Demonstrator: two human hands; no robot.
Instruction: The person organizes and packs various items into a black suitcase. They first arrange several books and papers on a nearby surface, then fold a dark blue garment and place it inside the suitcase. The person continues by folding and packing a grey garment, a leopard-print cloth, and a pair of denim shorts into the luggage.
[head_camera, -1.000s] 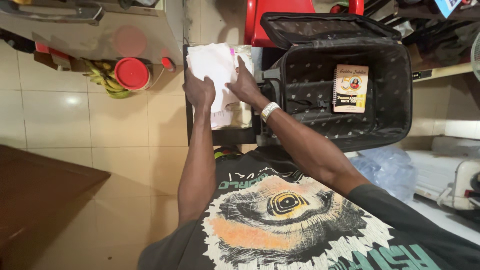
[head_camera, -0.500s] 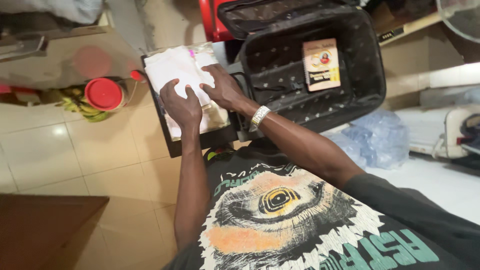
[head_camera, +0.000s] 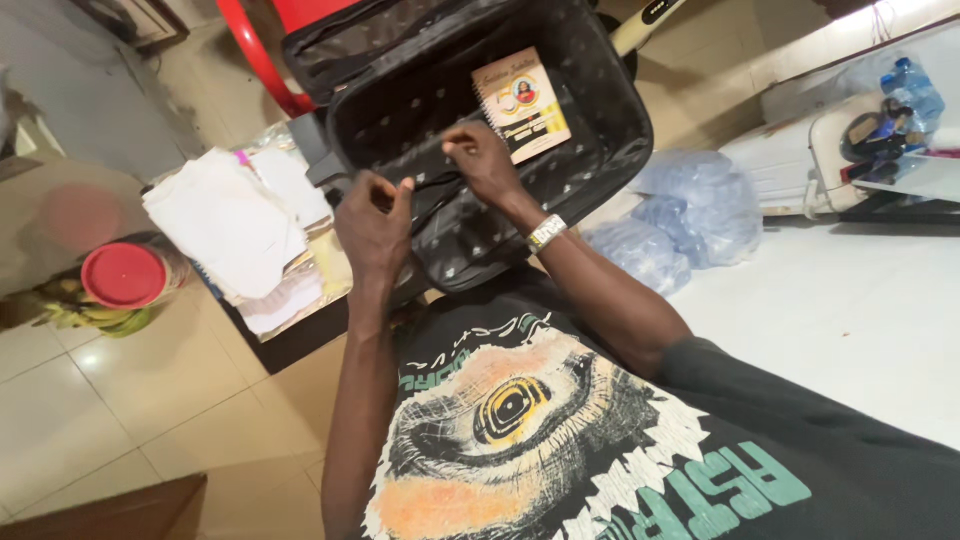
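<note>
An open black suitcase (head_camera: 480, 140) lies in front of the person, its patterned lining exposed and its lid flap folded back at the far edge. Both hands are inside it, working a dark packing strap (head_camera: 425, 185) that crosses the lining near the front edge of the case. The left hand (head_camera: 372, 215) is closed, thumb and fingers pinched together on one end of the strap just over the front rim; the right hand (head_camera: 480, 155), with a metal watch at the wrist, is likewise pinched on the strap a little further in, towards the middle of the case. Whether the strap is being fastened or loosened cannot be told. As for progress, the case is nearly empty: only a spiral-bound booklet (head_camera: 522, 103) with a yellow and cream cover lies flat against the lining near the far right corner. The stack of white papers and cloth (head_camera: 235, 225) rests on a low dark stand just beside the left edge of the suitcase, outside it, so judging by that the bulk of the loose things is not in the case. A red-lidded container (head_camera: 123, 275) stands on the tiled floor further left, and clear plastic bags (head_camera: 680, 215) lie beyond the right edge.
</note>
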